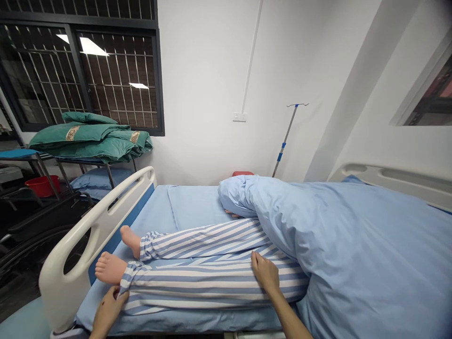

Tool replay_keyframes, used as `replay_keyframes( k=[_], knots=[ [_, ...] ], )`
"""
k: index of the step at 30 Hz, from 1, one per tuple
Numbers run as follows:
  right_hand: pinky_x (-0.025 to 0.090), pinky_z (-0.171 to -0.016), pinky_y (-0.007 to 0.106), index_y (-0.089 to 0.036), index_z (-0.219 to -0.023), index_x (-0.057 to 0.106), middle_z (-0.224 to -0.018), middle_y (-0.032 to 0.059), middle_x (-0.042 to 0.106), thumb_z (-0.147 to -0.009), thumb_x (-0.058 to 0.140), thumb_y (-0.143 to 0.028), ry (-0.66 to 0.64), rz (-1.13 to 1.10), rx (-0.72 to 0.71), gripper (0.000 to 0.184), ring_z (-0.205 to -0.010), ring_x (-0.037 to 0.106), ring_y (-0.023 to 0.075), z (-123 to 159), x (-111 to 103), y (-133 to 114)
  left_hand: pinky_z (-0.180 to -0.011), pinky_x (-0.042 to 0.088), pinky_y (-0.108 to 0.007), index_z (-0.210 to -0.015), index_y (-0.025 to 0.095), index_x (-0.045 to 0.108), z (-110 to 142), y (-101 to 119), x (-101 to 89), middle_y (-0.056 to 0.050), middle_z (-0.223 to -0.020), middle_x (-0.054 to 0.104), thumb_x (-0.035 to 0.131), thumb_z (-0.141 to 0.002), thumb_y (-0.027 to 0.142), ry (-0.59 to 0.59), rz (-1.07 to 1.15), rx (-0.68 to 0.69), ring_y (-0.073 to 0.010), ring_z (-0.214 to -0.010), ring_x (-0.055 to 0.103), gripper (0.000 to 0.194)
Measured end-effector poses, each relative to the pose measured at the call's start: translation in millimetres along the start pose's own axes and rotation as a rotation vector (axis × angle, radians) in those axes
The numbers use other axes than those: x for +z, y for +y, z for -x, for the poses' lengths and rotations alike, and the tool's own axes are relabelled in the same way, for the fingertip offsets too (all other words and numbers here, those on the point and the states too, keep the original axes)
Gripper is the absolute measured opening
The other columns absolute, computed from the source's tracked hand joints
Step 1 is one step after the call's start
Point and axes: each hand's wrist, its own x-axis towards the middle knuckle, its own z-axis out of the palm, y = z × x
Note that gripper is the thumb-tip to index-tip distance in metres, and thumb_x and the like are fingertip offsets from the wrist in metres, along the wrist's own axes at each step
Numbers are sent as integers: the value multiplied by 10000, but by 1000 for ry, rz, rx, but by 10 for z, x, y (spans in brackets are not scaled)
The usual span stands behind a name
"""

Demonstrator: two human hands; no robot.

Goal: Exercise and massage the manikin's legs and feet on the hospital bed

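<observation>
"Two hands on the dummy (197, 245)?"

"Yes. My right hand (264, 272) rests open on its striped leg (212, 287), not clamped. My left hand (108, 313) curls at the cuff (129, 278); I can't tell if it grips."

"Which way does it lie?"

"Lengthwise, feet (109, 267) pointing left toward the rail (99, 226), body running right under the quilt (335, 245)."
</observation>
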Motion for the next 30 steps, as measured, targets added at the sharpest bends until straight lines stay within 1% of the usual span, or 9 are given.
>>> replay_keyframes(
  k=[3, 5, 8, 13, 16, 18, 21, 25, 30],
  knots=[
    [289, -558, 265, -204, -809, 640, -755, 65, 700, -941, 258, -359, 15, -5, -1, 433, -695, 646, 197, 0, 11, 4, -839, 450, -371, -949, 171, 511, 86, 67, 49, -133, -989, 634, 472, -639, 518, 108, -10, -10, -288, -968, 593, 467],
    [287, -560, 260, -202, -794, 639, -749, 62, 698, -942, 265, -357, 25, -7, 3, 432, -686, 641, 188, 1, 20, 6, -866, 432, -406, -980, 168, 482, 178, 134, 81, -151, -1023, 595, 446, -649, 539, 261, -76, -21, -311, -1002, 562, 499],
    [284, -561, 255, -203, -786, 639, -746, 57, 697, -943, 266, -360, 32, -12, 6, 434, -678, 635, 180, -1, 33, 7, -854, 420, -415, -876, 197, 472, 328, 334, 135, -123, -941, 572, 400, -671, 512, 436, -105, 90, -306, -961, 543, 383],
    [287, -564, 251, -200, -807, 650, -755, 61, 699, -942, 275, -360, 32, -17, 19, 430, -675, 633, 172, -2, 39, 8, -663, 408, -272, -665, 241, 396, 457, 994, 287, 22, -643, 494, 405, -722, 416, 287, 38, 333, -161, -662, 516, 185],
    [288, -563, 250, -198, -803, 651, -757, 60, 700, -942, 278, -362, 34, -25, 20, 431, -675, 635, 166, 2, 33, 9, -604, 376, -247, -617, 235, 369, 397, 1373, 438, 47, -564, 428, 397, -747, 391, 225, 63, 402, -133, -577, 462, 205],
    [291, -567, 249, -197, -803, 651, -754, 56, 701, -943, 278, -358, 34, -34, 14, 429, -673, 635, 161, 3, 29, 11, -610, 377, -243, -611, 229, 379, 297, 1502, 537, 41, -581, 452, 388, -755, 362, 190, 66, 448, -131, -589, 470, 196],
    [294, -571, 252, -196, -797, 645, -744, 54, 701, -946, 272, -343, 41, -37, 3, 427, -677, 636, 161, 5, 28, 15, -672, 389, -260, -623, 222, 425, 94, 1476, 616, 11, -647, 519, 368, -763, 302, 166, -48, 504, -149, -667, 508, 171],
    [284, -564, 259, -196, -770, 631, -731, 55, 696, -948, 262, -341, 44, -28, -10, 436, -672, 635, 167, 4, 39, 23, -761, 377, -310, -648, 205, 502, -130, 1228, 551, -50, -740, 586, 365, -775, 250, 218, -345, 546, -200, -773, 524, 192],
    [263, -559, 267, -198, -784, 627, -739, 49, 695, -945, 263, -349, 34, -22, -19, 426, -661, 629, 172, -10, 68, 28, -778, 364, -319, -731, 192, 585, -182, 1085, 464, -80, -838, 633, 378, -795, 245, 199, -499, 523, -224, -840, 531, 224]
  ],
)
